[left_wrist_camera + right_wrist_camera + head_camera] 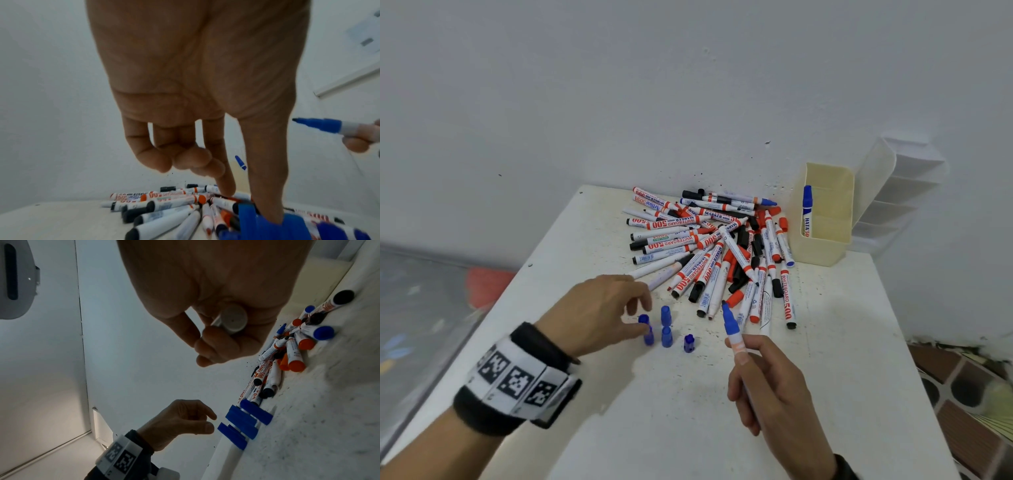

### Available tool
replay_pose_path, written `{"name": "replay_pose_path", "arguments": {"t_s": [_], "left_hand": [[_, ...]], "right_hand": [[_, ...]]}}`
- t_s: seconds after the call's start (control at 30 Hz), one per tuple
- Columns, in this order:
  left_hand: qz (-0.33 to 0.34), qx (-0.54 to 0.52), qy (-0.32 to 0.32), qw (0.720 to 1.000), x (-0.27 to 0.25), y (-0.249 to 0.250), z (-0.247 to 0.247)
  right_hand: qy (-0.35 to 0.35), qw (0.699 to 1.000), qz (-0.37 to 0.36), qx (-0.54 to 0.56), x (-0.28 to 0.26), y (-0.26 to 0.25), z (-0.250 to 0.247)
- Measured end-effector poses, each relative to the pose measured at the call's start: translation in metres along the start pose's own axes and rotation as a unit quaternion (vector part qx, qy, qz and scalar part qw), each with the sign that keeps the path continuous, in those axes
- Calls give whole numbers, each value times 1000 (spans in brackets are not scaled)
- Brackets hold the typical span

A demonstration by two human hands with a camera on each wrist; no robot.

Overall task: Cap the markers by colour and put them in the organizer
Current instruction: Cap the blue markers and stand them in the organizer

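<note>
Nearest, at about five o'clock on the white table [688, 411], the right hand [774, 387] curls its fingers around the barrel of an uncapped blue marker [732, 329], whose bare tip tilts up and away toward eleven o'clock; the right wrist view shows the marker's white butt end tucked against the palm. At about eight o'clock the left hand [599, 311], with a black wristband bearing printed square codes [517, 380], reaches over a cluster of loose blue caps [667, 337] standing upright near the table's centre. Its thumb and forefinger are held slightly apart beside the leftmost cap [646, 330], the thumb tip at or almost at that cap, while the other fingers hang loosely curled; no grip on the cap is visible. Farther off, toward twelve o'clock, lies a heap of markers and caps [709, 246] in red, black and blue, many uncapped, piled across one another. Beyond it, at about one o'clock and just beside the heap, stands the cream organizer [825, 240] against the wall, with one capped blue marker [806, 210] leaning upright in its front compartment.
</note>
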State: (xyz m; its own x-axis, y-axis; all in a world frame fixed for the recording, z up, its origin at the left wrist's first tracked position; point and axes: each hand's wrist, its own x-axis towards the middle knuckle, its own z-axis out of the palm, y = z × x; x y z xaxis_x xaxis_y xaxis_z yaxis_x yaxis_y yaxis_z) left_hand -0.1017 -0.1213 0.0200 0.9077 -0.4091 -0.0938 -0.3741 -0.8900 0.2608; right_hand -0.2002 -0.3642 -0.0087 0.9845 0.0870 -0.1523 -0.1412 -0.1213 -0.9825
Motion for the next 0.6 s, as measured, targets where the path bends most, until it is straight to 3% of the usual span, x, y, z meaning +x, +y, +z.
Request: {"name": "replay_pose_path", "arguments": {"t_s": [0.13, 0.33, 0.4, 0.47, 0.53, 0.6], "left_hand": [[-12, 42, -43, 998, -4, -7, 8], [10, 24, -56, 998, -3, -7, 23], [20, -13, -37, 999, -6, -8, 20], [11, -122, 22, 992, -10, -9, 9], [-18, -301, 64, 951, -13, -7, -3], [-24, -451, 83, 888, -14, 2, -11]], "right_hand": [[-19, 1000, 7, 4, 1, -1, 7], [-29, 1000, 8, 8, 0, -2, 12], [-33, 999, 7, 4, -1, -1, 13], [-38, 999, 6, -1, -2, -1, 14], [-46, 999, 5, -10, -2, 0, 15], [-57, 998, 3, -22, -3, 0, 18]]}}
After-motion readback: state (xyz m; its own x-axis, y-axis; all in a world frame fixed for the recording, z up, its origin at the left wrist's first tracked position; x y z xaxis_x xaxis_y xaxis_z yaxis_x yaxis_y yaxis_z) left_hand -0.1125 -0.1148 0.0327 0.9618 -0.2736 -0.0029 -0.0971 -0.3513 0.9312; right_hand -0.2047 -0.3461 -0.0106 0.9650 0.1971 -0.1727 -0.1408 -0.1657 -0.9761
